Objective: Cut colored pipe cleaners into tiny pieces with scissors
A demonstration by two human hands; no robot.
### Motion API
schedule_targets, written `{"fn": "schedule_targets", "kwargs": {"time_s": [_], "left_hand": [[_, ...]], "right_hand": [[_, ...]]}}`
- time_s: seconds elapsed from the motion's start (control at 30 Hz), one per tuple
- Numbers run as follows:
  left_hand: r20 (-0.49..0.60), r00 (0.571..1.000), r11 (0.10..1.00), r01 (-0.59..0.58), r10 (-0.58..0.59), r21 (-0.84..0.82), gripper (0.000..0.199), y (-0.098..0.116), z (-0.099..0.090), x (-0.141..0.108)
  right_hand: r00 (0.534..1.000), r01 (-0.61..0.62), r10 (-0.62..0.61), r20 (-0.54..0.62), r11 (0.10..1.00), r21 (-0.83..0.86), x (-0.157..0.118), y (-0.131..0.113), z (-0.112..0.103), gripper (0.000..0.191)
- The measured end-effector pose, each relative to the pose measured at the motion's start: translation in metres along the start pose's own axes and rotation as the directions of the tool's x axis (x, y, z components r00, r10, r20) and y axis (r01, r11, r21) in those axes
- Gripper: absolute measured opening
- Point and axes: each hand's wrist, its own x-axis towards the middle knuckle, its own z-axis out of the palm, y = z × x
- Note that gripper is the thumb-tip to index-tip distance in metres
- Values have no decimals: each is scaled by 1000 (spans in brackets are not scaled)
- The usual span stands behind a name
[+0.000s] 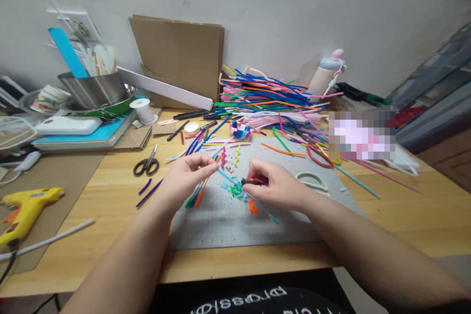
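A light-blue pipe cleaner (225,175) is pinched near one end between the thumb and fingertips of my left hand (193,175). It slants down to the right, and its far end shows below my right hand (277,184). That hand is closed around a small red-and-black tool (254,181); its exact kind is hidden by the fingers. Beneath the hands, green and blue fluff clippings (237,191) and a small heap of orange clippings (253,206) lie on the grey cutting mat (228,230). Several cut pipe cleaners (198,194) lie beside my left hand.
Black-handled scissors (147,163) lie to the left, farther off a yellow glue gun (27,211). A big pile of coloured pipe cleaners (268,95) fills the back. Red-handled scissors (318,156) and a roll of tape (312,181) sit on the right.
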Motion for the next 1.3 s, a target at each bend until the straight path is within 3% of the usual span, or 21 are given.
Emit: {"fn": "schedule_targets", "kwargs": {"time_s": [0.7,0.83,0.93,1.03,1.1,1.2,1.23,1.3], "left_hand": [[-32,999,1000,18,-18,8,22,-1,1,1],[-32,999,1000,9,-10,-13,21,-1,1,2],[-57,998,999,3,-5,-47,20,-2,1,3],[-158,987,990,-31,10,-136,18,-6,0,5],[-242,970,971,-61,3,-232,19,-10,-1,8],[-311,947,908,-62,-78,-415,23,-12,-2,10],[-312,943,879,-50,-116,-475,24,-12,-1,10],[-278,943,823,-9,-182,-568,27,-11,2,10]], "right_hand": [[1000,-16,15,-16,999,-31,-1,-3,1,12],[999,0,4,-40,995,96,2,1,-2,26],[988,36,23,-153,928,371,7,5,-7,34],[925,159,123,-359,733,661,9,6,-15,37],[820,313,214,-530,609,729,9,4,-22,37],[649,477,296,-701,559,678,8,0,-27,36],[624,492,314,-716,554,671,9,-1,-26,37],[654,462,368,-661,496,735,9,-3,-20,40]]}}
